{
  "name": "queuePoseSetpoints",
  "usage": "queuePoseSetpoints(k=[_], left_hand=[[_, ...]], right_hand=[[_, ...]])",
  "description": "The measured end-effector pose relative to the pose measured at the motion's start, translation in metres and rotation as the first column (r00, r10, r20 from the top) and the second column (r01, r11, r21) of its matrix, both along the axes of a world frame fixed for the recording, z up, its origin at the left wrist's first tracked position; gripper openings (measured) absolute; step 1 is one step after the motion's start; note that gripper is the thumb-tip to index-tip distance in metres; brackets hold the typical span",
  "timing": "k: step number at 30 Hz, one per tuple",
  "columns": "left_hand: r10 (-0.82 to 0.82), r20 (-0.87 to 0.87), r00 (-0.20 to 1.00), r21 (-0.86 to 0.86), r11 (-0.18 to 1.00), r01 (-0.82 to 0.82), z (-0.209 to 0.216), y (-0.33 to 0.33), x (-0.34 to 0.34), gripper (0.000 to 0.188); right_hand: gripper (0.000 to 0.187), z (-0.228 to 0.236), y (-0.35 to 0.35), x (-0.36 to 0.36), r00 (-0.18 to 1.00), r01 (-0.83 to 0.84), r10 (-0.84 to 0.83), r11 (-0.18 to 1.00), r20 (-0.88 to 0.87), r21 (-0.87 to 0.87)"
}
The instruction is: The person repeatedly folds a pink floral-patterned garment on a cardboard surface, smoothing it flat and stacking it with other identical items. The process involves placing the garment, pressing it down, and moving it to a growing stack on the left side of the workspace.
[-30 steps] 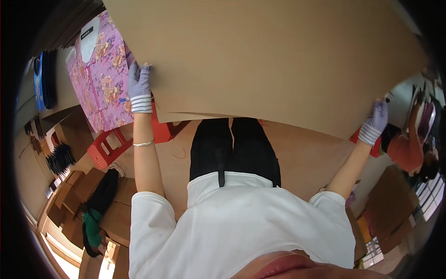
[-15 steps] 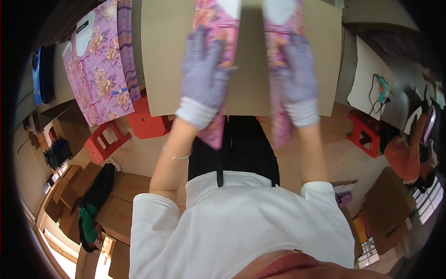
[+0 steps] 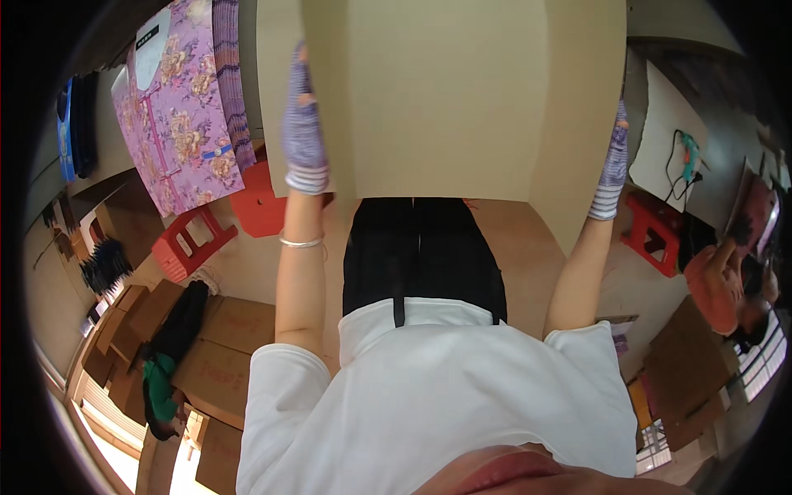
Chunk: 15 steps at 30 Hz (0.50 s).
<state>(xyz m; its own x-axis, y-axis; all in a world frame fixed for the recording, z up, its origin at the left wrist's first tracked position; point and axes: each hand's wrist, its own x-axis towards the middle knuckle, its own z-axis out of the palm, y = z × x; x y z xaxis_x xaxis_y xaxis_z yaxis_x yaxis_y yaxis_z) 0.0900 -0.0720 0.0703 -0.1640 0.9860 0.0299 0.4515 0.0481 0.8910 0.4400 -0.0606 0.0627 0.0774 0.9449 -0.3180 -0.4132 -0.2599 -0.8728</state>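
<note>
A large beige sheet of board [image 3: 445, 107] lies in front of me, its two side panels tilted up. My left hand [image 3: 304, 136], in a purple knitted glove with a white-striped cuff and bare fingertips, is seen edge-on against the left panel [image 3: 337, 124]. Its fingers are stretched out. My right hand [image 3: 612, 161], gloved alike, lies along the outer side of the right panel [image 3: 569, 124], fingers straight and partly hidden by it. No printed side of the board shows from here.
At the left stands a stack of purple floral printed boards [image 3: 186, 115]. Red plastic stools [image 3: 194, 242] stand below it and another [image 3: 652, 235] at the right. A teal corded tool [image 3: 690, 157] lies on a white sheet. Cardboard boxes [image 3: 223, 355] and two other people are farther off.
Both hands have moved apart, from near the middle to the two sides. The floral strips under them have gone from sight, and plain beige panels now stand between the hands.
</note>
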Motion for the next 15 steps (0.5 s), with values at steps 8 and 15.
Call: queuePoseSetpoints(k=[8,15], left_hand=[[-0.118,-0.862,0.494,-0.115,0.993,0.036,-0.065,0.018,0.07,0.06],[0.054,0.199,0.978,0.084,0.994,-0.072,-0.049,0.02,-0.003,0.055]], right_hand=[[0.072,-0.005,0.009,-0.105,-0.165,-0.426,0.037,0.899,0.986,-0.105],[0.062,0.054,-0.006,-0.011,0.524,-0.178,0.076,0.984,0.848,0.022]])
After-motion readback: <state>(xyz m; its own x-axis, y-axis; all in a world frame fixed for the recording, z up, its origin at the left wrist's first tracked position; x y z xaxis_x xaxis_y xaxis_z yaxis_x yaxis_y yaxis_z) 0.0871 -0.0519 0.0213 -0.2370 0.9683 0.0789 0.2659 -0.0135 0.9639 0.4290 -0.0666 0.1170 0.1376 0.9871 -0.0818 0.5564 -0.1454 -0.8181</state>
